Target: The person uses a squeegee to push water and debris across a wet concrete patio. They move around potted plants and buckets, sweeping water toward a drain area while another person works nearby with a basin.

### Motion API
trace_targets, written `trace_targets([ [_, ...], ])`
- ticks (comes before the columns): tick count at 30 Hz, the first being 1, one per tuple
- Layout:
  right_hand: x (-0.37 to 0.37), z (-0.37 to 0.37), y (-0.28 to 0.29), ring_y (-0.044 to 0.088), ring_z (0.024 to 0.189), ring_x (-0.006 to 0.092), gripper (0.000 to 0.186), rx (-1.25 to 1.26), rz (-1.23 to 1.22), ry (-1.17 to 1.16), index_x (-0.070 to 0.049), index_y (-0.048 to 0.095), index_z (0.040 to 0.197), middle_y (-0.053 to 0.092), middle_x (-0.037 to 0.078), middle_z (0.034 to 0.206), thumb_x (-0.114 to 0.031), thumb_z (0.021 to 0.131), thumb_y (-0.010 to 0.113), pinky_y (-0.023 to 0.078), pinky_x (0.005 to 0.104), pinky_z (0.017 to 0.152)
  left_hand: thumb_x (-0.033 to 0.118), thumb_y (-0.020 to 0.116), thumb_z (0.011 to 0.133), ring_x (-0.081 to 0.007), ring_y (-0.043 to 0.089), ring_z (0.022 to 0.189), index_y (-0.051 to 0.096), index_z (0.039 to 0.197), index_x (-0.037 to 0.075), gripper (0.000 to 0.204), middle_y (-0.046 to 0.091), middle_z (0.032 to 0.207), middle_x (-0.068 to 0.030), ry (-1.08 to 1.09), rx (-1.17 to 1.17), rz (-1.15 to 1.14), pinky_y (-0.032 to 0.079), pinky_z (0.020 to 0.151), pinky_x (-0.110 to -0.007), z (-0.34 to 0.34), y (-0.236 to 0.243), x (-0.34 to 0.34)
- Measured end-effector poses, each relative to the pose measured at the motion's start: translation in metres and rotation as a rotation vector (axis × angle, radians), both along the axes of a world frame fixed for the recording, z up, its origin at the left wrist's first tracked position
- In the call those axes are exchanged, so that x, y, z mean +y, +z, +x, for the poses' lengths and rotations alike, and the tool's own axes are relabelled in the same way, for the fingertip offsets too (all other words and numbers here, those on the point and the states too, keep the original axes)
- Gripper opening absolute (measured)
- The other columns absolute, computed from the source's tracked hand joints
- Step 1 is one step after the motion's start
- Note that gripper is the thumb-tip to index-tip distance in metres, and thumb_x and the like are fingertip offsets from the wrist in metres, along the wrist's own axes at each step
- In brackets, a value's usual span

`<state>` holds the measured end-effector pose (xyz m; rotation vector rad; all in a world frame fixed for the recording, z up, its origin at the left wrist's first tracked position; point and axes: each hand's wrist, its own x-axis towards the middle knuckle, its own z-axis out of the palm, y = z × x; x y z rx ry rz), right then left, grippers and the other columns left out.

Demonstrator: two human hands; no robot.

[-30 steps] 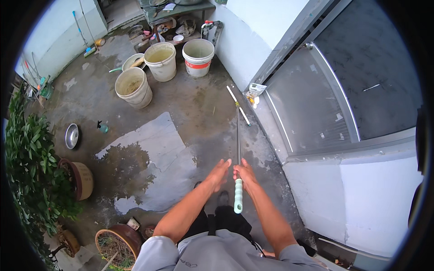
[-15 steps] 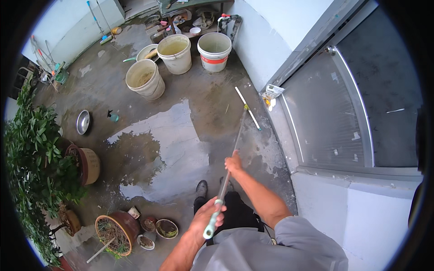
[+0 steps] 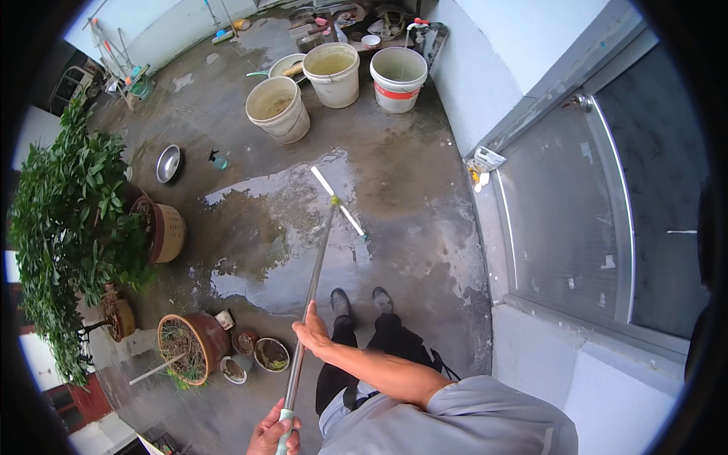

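A floor squeegee (image 3: 315,262) with a long metal pole slants away from me in both my hands. My left hand (image 3: 271,434) is wrapped round its pale green end grip at the lower edge. Farther up, my right hand (image 3: 312,331) closes on the bare pole, its arm crossing in front of my body. The squeegee's white bar head (image 3: 325,182), with a yellow-green joint in the middle, rests on the wet concrete ahead of my feet. A shiny water puddle (image 3: 258,284) spreads beneath and left of it.
White buckets (image 3: 334,85) stand at the back beside a wall. Left are a leafy potted plant (image 3: 83,205), a metal basin (image 3: 168,163) and a spray bottle (image 3: 218,161). Smaller pots (image 3: 271,354) sit near lower left. A grey door (image 3: 565,205) and bag (image 3: 484,161) flank the right.
The squeegee head has swept left from beside the right wall into the puddle. Both hands have moved left with the pole, and the puddle's outline has changed.
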<state>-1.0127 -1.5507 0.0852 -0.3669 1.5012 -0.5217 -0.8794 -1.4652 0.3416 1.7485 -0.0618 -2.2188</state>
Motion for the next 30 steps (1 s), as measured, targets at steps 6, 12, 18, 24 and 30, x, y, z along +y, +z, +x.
trace_targets([
  [6, -0.003, -0.101, -0.037, 0.057, 0.054, 0.0205, 0.092, 0.238, -0.05, -0.251, -0.001, 0.004, 0.151, 0.061, 0.011, 0.072, -0.015, 0.08, 0.061, 0.047, 0.0363, 0.045, 0.005, 0.053, 0.095, -0.0152, 0.051, 0.058, 0.027, 0.15, 0.013, 0.061, 0.06, 0.094, -0.0111, -0.178, 0.178, 0.025, 0.04, 0.046, -0.027, -0.044, -0.05, -0.043],
  [12, -0.046, -0.241, -0.122, 0.065, 0.058, 0.0294, 0.082, 0.454, -0.117, -0.415, 0.008, 0.019, 0.146, 0.065, 0.022, 0.081, -0.015, 0.079, 0.059, 0.05, 0.0398, 0.044, 0.007, 0.053, 0.095, -0.0123, 0.05, 0.057, 0.035, 0.142, 0.009, 0.05, 0.059, 0.09, -0.009, -0.247, 0.342, -0.039, 0.04, 0.045, -0.025, -0.158, -0.145, -0.106],
  [18, -0.087, -0.189, -0.114, 0.069, 0.074, 0.0353, 0.072, 0.571, -0.026, -0.118, 0.007, 0.023, 0.146, 0.066, 0.027, 0.095, -0.013, 0.083, 0.051, 0.056, 0.0413, 0.059, 0.008, 0.056, 0.094, -0.0124, 0.048, 0.05, 0.042, 0.133, 0.01, 0.041, 0.062, 0.089, -0.0092, -0.019, 0.336, -0.004, 0.042, 0.042, -0.025, -0.113, -0.175, -0.101],
  [24, -0.116, -0.079, -0.113, 0.065, 0.096, 0.0395, 0.071, 0.605, -0.029, 0.231, 0.005, 0.022, 0.146, 0.065, 0.027, 0.103, -0.017, 0.085, 0.05, 0.054, 0.0453, 0.082, 0.01, 0.058, 0.094, -0.0124, 0.049, 0.055, 0.045, 0.129, 0.01, 0.038, 0.06, 0.091, -0.0096, 0.197, 0.372, -0.044, 0.04, 0.042, -0.023, -0.031, -0.165, -0.08],
  [30, -0.072, 0.049, -0.094, 0.064, 0.098, 0.0405, 0.078, 0.526, -0.062, 0.411, 0.001, 0.018, 0.149, 0.066, 0.026, 0.102, -0.021, 0.083, 0.052, 0.052, 0.0466, 0.085, 0.013, 0.062, 0.092, -0.0123, 0.049, 0.055, 0.045, 0.128, 0.011, 0.04, 0.059, 0.092, -0.011, 0.367, 0.272, -0.012, 0.039, 0.042, -0.022, 0.066, -0.131, -0.018],
])
